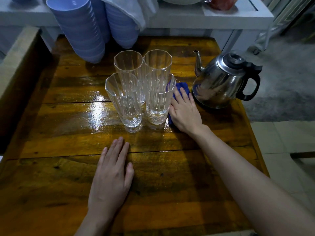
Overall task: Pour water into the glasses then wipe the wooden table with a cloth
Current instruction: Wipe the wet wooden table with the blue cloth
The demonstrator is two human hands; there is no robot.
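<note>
Four tall faceted glasses stand upright in a two-by-two cluster on the wooden table (59, 116): front-left glass (125, 101), front-right glass (159, 97), rear-left glass (128, 63) and rear-right glass (157, 60), each close against its neighbours. The water level in them cannot be read clearly. The right hand (185, 112) lies flat, palm down and fingers extended, pressing a blue cloth (183, 86) onto the tabletop just beside the front-right glass; the cloth shows beyond the fingertips and under the edge of the hand. The left hand (111, 174) rests flat and empty on the near part of the table, fingers together. A stainless steel kettle (221, 80) with a black handle stands near the cloth, spout toward the glasses. Stacked blue plastic cups (81, 31) occupy the far left edge. The tabletop is glossy.
</note>
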